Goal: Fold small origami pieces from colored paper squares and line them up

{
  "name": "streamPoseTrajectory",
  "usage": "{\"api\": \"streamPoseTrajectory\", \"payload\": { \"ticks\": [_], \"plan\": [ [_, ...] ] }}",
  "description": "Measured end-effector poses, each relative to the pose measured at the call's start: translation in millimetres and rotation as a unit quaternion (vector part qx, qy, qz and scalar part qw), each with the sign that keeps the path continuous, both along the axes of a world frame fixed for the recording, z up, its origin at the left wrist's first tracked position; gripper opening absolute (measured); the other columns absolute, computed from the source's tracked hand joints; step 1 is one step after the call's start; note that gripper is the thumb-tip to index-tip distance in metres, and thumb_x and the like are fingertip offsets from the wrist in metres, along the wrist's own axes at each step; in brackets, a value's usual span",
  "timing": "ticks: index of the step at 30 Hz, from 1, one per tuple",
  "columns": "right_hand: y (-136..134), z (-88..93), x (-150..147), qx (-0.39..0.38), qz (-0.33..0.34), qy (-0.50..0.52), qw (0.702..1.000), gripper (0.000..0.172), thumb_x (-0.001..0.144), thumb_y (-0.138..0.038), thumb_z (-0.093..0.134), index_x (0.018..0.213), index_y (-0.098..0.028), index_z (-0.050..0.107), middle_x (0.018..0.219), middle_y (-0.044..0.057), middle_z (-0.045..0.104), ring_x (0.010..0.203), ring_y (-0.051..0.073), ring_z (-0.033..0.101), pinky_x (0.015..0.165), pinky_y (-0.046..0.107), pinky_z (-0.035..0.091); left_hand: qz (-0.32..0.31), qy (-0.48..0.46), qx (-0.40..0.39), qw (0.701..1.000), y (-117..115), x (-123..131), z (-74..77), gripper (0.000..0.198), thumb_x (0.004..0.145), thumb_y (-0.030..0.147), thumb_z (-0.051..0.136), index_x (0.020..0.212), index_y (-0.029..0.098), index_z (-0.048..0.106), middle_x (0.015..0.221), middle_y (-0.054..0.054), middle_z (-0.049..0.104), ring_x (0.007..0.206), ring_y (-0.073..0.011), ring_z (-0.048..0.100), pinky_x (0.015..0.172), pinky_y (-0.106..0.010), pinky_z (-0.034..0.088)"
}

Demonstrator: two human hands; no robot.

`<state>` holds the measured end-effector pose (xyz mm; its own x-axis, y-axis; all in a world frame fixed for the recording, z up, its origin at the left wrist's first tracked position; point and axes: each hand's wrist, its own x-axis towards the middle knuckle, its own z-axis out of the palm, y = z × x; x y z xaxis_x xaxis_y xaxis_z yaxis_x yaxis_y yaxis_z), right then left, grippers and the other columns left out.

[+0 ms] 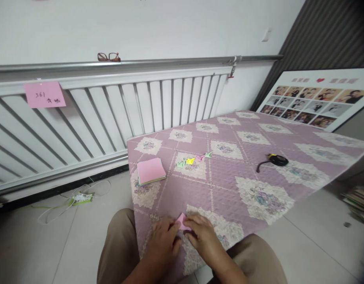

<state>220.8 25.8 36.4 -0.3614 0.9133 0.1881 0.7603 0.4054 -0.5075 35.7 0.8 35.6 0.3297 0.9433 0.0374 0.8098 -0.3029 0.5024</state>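
Note:
A small folded piece of pink paper (182, 221) lies on the floral tablecloth near the table's front edge, its peak pointing away from me. My left hand (164, 238) presses on its left side with curled fingers. On its right side, the fingers and thumb of my right hand (201, 232) hold the paper down. Fingertips cover both lower corners. Beyond my hands sits a stack of square coloured paper (151, 171), pink on top. Several small folded paper pieces stand in a slanting row, among them a yellow one (190, 161) and a pink one (200, 158).
A black tape measure (278, 159) with a strap rests on the table's right part. Behind the table runs a white radiator (158, 104), with eyeglasses (109, 57) on the pipe above. A photo board (314, 98) leans at the back right. A power strip (83, 198) lies on the floor.

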Motion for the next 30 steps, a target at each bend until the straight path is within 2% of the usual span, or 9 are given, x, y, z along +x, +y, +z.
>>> {"api": "streamPoseTrajectory", "payload": {
  "ticks": [3,7,12,19,25,30],
  "plan": [
    [4.0,1.9,-3.1,-0.027,-0.004,-0.005,1.000,0.030,0.074,-0.013,0.063,0.099,-0.028,0.067,0.108,0.002,0.066,0.105,0.021,0.057,0.091,0.037,0.039,0.004,-0.033,0.004,0.999,13.3,-3.6,-5.3,0.040,0.079,0.014,0.055,0.117,0.025,0.062,0.113,-0.005,0.059,0.105,-0.0218,0.051,0.094,-0.037,0.039],
    [7.9,2.6,-0.4,-0.035,-0.006,-0.004,0.999,0.029,0.075,-0.015,0.062,0.101,-0.029,0.067,0.109,0.003,0.066,0.106,0.021,0.057,0.092,0.037,0.038,-0.013,-0.048,0.012,0.999,27.4,-5.4,-4.8,0.026,0.079,0.012,0.056,0.100,0.023,0.068,0.102,-0.003,0.062,0.097,-0.0193,0.055,0.087,-0.033,0.041],
    [8.4,8.1,-4.3,-0.038,-0.016,-0.017,0.999,0.036,0.074,-0.018,0.065,0.109,-0.029,0.064,0.107,0.003,0.065,0.104,0.021,0.056,0.091,0.036,0.036,-0.041,-0.048,0.026,0.998,32.7,-6.1,-1.8,0.016,0.083,0.016,0.057,0.095,0.022,0.067,0.096,-0.002,0.062,0.091,-0.0174,0.056,0.082,-0.029,0.041],
    [13.4,14.5,-7.0,-0.039,-0.001,-0.040,0.998,0.029,0.076,-0.021,0.066,0.104,-0.028,0.065,0.099,0.001,0.064,0.097,0.020,0.056,0.086,0.032,0.037,-0.047,-0.036,0.042,0.997,33.5,-5.4,-4.9,0.015,0.086,0.015,0.055,0.090,0.021,0.068,0.094,-0.002,0.062,0.089,-0.0166,0.056,0.080,-0.028,0.041],
    [17.1,15.1,-8.1,0.010,0.028,-0.095,0.995,0.012,0.084,-0.024,0.059,0.093,-0.026,0.066,0.089,0.001,0.063,0.089,0.018,0.057,0.077,0.028,0.040,-0.041,-0.054,0.044,0.997,33.9,-5.6,-3.0,0.018,0.089,0.016,0.052,0.092,0.021,0.069,0.092,-0.003,0.063,0.088,-0.0162,0.057,0.080,-0.028,0.043],
    [16.5,9.7,-13.7,0.068,0.026,-0.147,0.986,0.014,0.089,-0.022,0.053,0.086,-0.023,0.066,0.084,0.003,0.063,0.083,0.018,0.058,0.075,0.029,0.041,-0.013,-0.080,0.053,0.995,31.9,-3.5,-0.6,0.016,0.087,0.016,0.053,0.091,0.021,0.068,0.092,-0.003,0.062,0.089,-0.0171,0.056,0.083,-0.030,0.042]
  ]
}}
